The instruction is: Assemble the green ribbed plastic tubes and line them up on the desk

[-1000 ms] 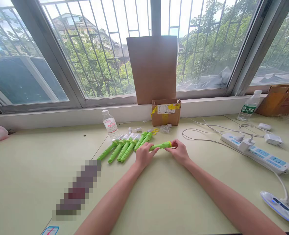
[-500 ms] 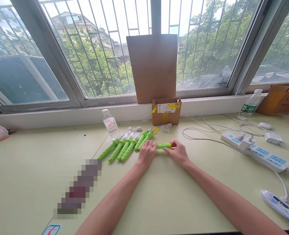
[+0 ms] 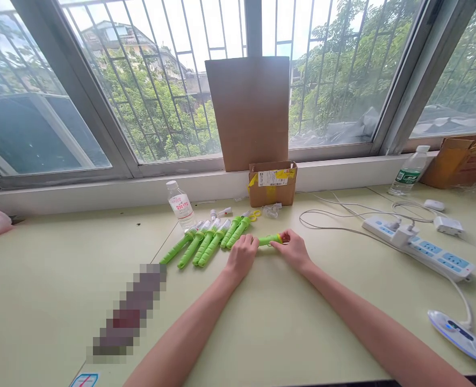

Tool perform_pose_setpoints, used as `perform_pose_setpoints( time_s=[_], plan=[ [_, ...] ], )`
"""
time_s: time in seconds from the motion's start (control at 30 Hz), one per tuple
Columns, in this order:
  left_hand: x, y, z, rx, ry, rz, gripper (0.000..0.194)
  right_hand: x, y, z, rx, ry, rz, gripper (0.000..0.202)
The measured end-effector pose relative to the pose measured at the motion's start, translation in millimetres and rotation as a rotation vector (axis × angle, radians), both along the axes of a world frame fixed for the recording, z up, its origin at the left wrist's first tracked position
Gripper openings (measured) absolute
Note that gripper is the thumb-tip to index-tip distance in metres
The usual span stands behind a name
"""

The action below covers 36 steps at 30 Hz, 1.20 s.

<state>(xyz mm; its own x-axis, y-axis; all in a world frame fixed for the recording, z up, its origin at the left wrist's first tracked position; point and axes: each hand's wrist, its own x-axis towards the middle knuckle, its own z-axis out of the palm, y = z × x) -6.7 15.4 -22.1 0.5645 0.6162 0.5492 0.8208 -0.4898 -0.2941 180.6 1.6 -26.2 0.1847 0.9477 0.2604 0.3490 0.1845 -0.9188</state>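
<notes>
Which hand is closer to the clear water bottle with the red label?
Left. The left hand lies just right of and nearer the camera than the water bottle; the right hand sits farther right, beyond it.

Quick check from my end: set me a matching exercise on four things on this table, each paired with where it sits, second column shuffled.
Things:
1. green stick
2. row of green sticks
3. small cardboard box
4. power strip

Places:
A. against the windowsill, below the upright cardboard sheet
B. on the table to the right, with white cables plugged in
C. held between the left hand and the right hand
D. lying side by side just left of the left hand, near the water bottle

Pairs: 1-C, 2-D, 3-A, 4-B
</notes>
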Motion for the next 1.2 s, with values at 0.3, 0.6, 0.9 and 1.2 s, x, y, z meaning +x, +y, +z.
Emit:
perform_pose_setpoints(
  time_s=[0.3, 0.6, 0.9, 1.2],
  plan=[
    [0.0, 0.6, 2.5, -0.107, 0.018, -0.009, 0.011, 1.8, 1.0, -0.5, 0.009, -0.001, 0.029, 0.032],
    [1.0, 0.2, 5.5, -0.110, 0.040, -0.032, 0.016, 3.5, 1.3, 0.4, 0.007, -0.003, 0.003, 0.031],
    [0.5, 2.2, 3.8, -0.107, 0.054, -0.025, 0.026, 4.6, 1.8, -0.4, 0.023, 0.069, 0.071, 0.043],
    [3.2, 3.1, 3.4, -0.110, 0.067, -0.032, 0.025, 4.8, 1.0, -0.5, 0.084, 0.087, 0.067, 0.035]
  ],
)
